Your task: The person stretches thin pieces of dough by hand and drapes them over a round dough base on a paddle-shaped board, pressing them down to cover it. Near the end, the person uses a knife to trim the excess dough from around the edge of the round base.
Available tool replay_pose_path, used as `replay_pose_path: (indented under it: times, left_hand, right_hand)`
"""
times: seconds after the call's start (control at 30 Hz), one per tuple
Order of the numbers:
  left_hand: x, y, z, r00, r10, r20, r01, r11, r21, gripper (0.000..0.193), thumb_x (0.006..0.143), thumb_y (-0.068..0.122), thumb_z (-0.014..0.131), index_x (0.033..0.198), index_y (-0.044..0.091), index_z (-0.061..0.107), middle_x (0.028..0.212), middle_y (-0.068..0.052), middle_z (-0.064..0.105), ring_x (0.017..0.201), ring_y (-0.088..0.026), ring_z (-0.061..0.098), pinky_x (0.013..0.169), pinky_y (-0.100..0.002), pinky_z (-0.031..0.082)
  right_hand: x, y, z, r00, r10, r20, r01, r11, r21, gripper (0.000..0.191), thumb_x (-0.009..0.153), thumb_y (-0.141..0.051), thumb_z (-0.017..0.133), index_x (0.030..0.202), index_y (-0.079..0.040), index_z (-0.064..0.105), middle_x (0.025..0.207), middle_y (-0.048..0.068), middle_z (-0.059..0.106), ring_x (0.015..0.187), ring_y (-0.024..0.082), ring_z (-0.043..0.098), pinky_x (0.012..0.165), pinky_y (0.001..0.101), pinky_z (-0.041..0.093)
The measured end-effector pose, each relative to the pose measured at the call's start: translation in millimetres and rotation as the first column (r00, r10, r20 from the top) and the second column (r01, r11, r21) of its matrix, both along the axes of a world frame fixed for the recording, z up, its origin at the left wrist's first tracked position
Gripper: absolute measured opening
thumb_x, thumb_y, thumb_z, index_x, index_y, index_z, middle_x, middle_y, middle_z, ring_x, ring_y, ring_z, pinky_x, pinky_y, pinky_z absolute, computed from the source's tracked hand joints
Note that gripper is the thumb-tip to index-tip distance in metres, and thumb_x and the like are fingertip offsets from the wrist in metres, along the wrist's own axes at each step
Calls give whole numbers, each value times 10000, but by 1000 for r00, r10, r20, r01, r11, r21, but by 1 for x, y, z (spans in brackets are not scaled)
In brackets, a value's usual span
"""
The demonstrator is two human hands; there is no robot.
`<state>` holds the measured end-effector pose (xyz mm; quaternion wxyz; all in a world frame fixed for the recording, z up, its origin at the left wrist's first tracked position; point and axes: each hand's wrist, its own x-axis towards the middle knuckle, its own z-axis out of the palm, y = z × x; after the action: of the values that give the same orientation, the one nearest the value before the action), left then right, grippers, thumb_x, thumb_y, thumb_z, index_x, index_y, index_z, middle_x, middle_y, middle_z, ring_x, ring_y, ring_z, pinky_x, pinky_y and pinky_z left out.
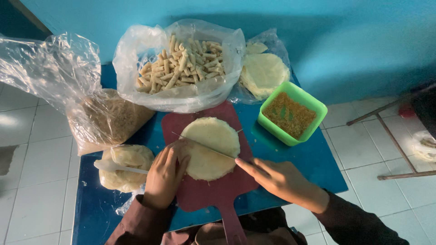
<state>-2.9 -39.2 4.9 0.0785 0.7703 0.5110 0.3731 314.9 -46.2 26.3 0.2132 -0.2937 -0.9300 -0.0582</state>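
Right hand [281,179] grips the knife [204,146], blade laid across the stack of round wrappers [210,147] on the red cutting board [204,190]. Left hand [165,174] presses the stack's edge, fingers apparently flat, near the blade: a slip could nick them.

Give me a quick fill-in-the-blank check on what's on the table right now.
1. The stack of round wrappers lies on a ____ cutting board.
2. The knife lies across the ____.
3. The green container holds brown ____.
4. The left hand presses the stack's ____ edge.

Missing: red; wrappers; crumbs; left
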Motion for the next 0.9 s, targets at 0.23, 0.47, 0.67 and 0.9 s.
replay_pose_path:
  times: [0.23, 0.47, 0.67, 0.9]
  left_hand:
    - [1, -1, -6, 991, 57, -123, -48, 996, 77, 301, 924, 109, 668, 1201, -4, 630, 1275, -169, 642, 1175, -365, 606, 1002, -453, 495]
    - [57, -20, -8, 960, 202, -194, -171, 971, 166, 567, 916, 261, 696, 1369, -48, 551, 1421, -217, 564, 1327, -364, 536, 1134, -466, 410]
    - [91, -18, -18, 889, 397, -229, -379, 918, 117, 696, 901, 328, 689, 1411, -99, 484, 1494, -247, 461, 1400, -394, 453, 1156, -478, 367]
    - [100, -9, -30, 832, 520, -191, -490, 852, 185, 759, 939, 356, 654, 1446, -159, 423, 1531, -286, 409, 1432, -414, 409, 1195, -475, 345]
  right_hand:
    - [-1, 5, 9, 999, -24, -45, 18, 991, -130, 708, 824, -40, 730, 1488, -131, 505, 974, 45, 667, 734, 161, 691, 574, 291, 590]
    - [-7, 11, 27, 997, -43, 62, 53, 985, -165, 747, 803, -18, 695, 1507, -138, 474, 966, 59, 618, 695, 181, 679, 559, 285, 589]
    - [-11, 15, 43, 958, -78, 276, 94, 994, -47, 770, 801, -20, 668, 1525, -167, 454, 903, 60, 594, 608, 161, 639, 477, 284, 553]
    - [-7, 16, 38, 978, -42, 205, 49, 998, -28, 781, 790, 25, 647, 1529, -143, 462, 833, 38, 532, 592, 156, 594, 464, 288, 528]
